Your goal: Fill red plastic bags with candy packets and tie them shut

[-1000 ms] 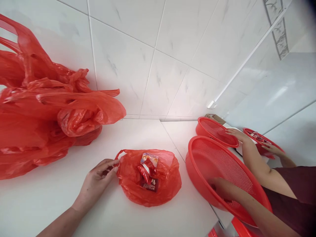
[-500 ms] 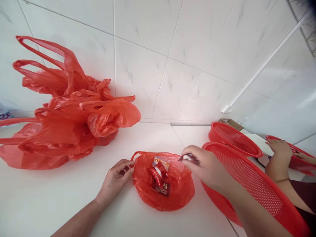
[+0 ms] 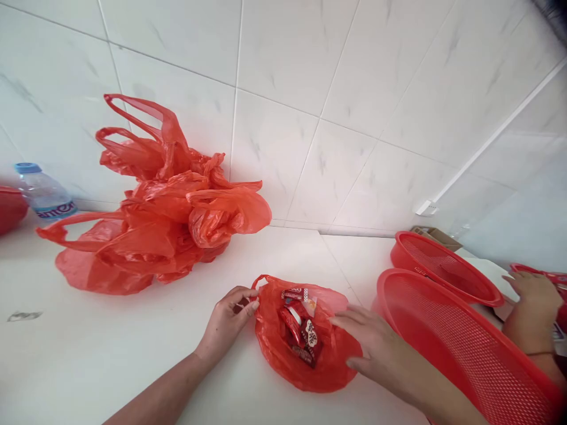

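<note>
More packets (image 3: 311, 335) have entered the red bag (image 3: 305, 379).

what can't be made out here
Head view: packets in the open bag, fine print too small.
Head view: piled bags, insides hidden by crumpled plastic.
Head view: near basket, cut off at the lower right corner.
Head view: leftmost red object, cut off by left edge.
</note>
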{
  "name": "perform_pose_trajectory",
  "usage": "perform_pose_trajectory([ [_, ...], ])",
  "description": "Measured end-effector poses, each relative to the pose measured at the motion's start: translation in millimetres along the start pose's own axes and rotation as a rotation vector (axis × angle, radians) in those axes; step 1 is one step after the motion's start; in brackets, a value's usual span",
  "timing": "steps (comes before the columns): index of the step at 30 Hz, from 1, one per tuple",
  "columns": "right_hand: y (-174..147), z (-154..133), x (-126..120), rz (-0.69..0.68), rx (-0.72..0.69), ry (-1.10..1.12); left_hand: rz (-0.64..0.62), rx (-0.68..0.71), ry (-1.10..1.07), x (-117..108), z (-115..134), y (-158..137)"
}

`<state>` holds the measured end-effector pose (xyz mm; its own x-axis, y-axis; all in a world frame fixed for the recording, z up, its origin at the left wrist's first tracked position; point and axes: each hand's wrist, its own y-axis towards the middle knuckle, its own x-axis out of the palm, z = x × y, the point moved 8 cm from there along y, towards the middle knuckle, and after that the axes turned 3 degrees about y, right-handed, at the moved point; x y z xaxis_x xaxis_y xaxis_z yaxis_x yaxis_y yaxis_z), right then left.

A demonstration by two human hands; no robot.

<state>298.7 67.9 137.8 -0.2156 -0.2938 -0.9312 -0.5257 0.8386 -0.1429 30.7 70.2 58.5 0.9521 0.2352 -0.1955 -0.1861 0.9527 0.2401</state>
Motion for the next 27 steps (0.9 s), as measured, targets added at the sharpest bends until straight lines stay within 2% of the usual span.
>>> perform_pose_trajectory([
  [3, -0.7, 4.5, -0.6, 0.054, -0.016, -0.138, 0.045, -0.026, -0.054, -2.0, 7.7, 7.6],
  [6, 4.2, 4.5, -31.9, 0.279, 0.006, -0.123, 0.097, -0.012, -0.125, -7.2, 29.1, 20.3],
  [8, 3.3, 7.9, -64.1, 0.508, 0.055, 0.072, 0.168, 0.039, -0.182, -15.9, 52.4, 28.3],
  [10, -0.6, 17.7, -91.0, 0.740, 0.126, 0.399, 0.257, 0.112, -0.237, -27.5, 80.0, 32.7],
  [12, -1.8, 26.3, -105.3, 0.934, 0.134, 0.765, 0.341, 0.191, -0.309, -39.2, 106.8, 32.3],
  [14, 5.9, 29.9, -107.9, 1.027, 0.083, 1.081, 0.395, 0.256, -0.368, -48.0, 128.2, 28.4],
  [16, 23.9, 30.4, -99.4, 0.966, 0.070, 1.341, 0.426, 0.302, -0.367, -54.2, 142.8, 23.2],
  [18, 46.5, 25.4, -84.2, 0.794, 0.072, 1.588, 0.444, 0.323, -0.308, -58.7, 150.9, 18.3],
  [19, 57.3, 18.7, -77.8, 0.690, 0.032, 1.707, 0.449, 0.330, -0.280, -60.8, 153.5, 16.0],
  [21, 72.9, -0.4, -72.5, 0.514, -0.136, 1.884, 0.438, 0.346, -0.233, -63.5, 158.1, 11.7],
  [24, 83.6, -34.3, -68.3, 0.330, -0.352, 1.865, 0.320, 0.370, -0.155, -57.3, 168.4, 6.8],
  [27, 87.9, -71.4, -50.0, 0.161, -0.362, 1.590, 0.135, 0.411, -0.061, -40.4, 182.5, 0.6],
])
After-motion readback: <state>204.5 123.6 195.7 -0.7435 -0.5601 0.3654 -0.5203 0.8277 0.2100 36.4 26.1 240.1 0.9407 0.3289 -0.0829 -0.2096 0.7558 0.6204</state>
